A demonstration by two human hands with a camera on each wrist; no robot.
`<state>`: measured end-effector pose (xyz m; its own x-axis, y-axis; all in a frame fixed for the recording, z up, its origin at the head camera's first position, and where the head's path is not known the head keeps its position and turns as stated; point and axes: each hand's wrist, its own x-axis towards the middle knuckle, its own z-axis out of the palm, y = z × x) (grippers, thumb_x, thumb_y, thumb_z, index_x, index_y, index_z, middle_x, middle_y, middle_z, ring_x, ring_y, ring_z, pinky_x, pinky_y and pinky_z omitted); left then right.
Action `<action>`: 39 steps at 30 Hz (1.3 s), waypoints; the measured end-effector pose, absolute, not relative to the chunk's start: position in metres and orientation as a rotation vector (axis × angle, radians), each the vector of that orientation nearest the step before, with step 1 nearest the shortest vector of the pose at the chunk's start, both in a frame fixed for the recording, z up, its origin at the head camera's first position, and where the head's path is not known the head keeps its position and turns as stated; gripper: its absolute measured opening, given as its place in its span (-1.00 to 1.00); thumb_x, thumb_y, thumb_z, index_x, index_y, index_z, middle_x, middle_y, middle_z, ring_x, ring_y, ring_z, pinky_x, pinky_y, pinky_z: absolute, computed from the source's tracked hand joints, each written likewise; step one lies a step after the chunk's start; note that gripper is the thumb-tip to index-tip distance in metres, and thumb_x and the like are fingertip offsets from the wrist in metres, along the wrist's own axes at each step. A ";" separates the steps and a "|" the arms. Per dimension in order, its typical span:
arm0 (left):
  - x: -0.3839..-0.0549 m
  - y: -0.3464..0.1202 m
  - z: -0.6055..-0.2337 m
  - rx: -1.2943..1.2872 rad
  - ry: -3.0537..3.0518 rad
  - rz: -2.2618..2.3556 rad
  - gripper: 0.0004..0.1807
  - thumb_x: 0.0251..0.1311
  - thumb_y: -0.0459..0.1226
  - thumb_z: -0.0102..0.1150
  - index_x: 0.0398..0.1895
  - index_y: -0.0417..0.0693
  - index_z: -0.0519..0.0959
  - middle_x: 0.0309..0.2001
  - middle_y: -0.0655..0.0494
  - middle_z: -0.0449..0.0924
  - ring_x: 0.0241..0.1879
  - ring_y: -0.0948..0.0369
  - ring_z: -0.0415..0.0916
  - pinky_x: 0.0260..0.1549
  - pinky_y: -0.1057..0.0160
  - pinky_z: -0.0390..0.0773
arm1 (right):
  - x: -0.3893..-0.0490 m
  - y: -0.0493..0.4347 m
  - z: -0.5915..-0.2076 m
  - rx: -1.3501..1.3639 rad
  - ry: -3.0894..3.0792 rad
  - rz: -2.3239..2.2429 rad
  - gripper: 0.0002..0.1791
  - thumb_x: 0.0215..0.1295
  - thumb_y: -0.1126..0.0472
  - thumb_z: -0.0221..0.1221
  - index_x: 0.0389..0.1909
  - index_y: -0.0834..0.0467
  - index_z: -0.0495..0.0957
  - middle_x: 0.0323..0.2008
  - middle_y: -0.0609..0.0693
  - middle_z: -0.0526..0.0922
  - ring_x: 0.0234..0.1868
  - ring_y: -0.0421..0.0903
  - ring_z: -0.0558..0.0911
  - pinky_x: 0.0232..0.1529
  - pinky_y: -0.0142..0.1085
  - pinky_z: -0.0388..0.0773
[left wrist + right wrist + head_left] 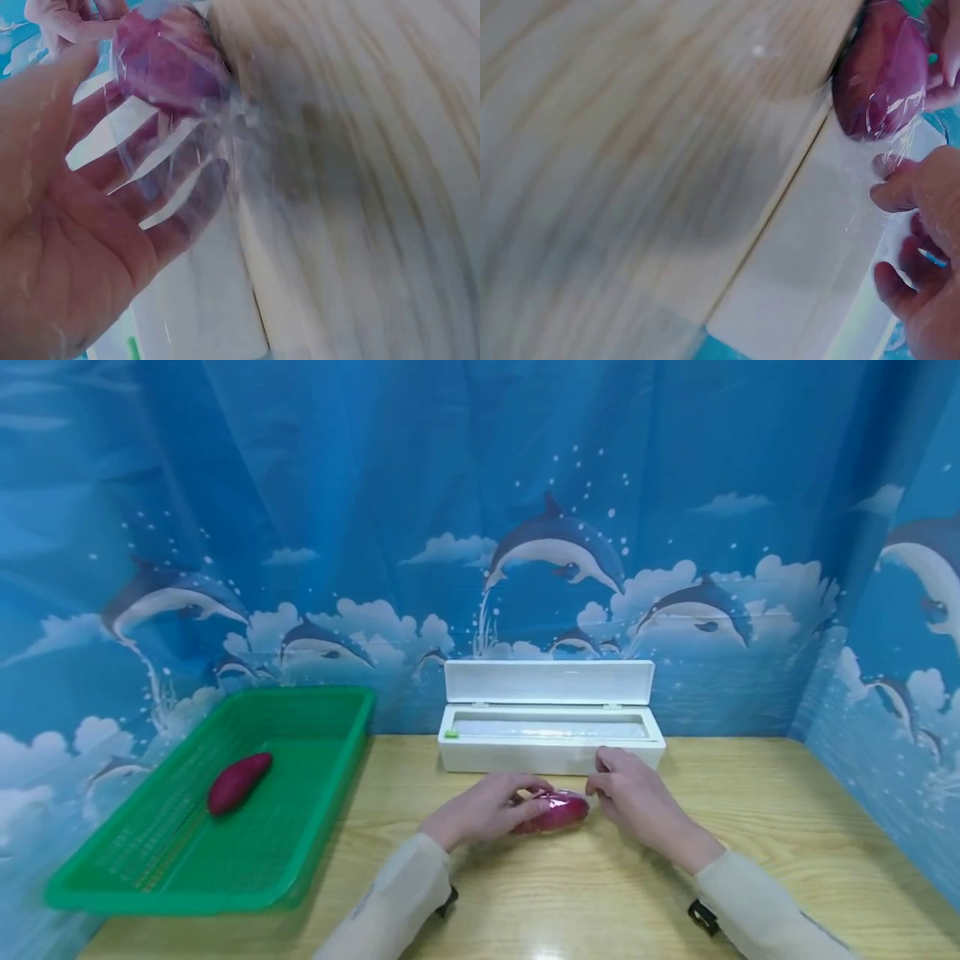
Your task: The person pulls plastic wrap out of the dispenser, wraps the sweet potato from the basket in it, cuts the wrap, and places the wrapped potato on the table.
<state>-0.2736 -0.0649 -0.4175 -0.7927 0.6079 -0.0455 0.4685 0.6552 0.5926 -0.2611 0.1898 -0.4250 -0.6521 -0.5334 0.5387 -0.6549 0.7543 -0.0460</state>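
We see a pale yellow-brown tabletop [787,810] with wavy wood grain, a small glare spot showing at the near edge. Directly on it, to the left, we find a green plastic basket [172,903] with perforated sides. Near the far edge, around the middle, stands a long white box [517,758], its hinged lid raised. Just before the box is a film-wrapped purple root [566,811], though we can't quite tell whether it touches the wood.

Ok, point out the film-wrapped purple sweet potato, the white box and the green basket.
Film-wrapped purple sweet potato [564,812]: head view, its visible side.
White box [517,757]: head view, its front wall.
Green basket [281,806]: head view, its bare floor.
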 end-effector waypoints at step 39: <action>-0.273 -0.093 -0.408 0.748 2.791 0.899 -0.81 0.26 -0.30 0.35 -0.07 0.01 0.75 -0.23 0.18 0.72 -0.28 0.35 0.58 -0.26 0.42 0.61 | -0.258 0.179 -0.415 0.994 -3.006 1.238 -0.39 0.46 0.03 0.18 0.45 0.15 0.40 0.17 0.13 0.66 -0.03 -0.11 0.64 -0.07 -0.37 0.59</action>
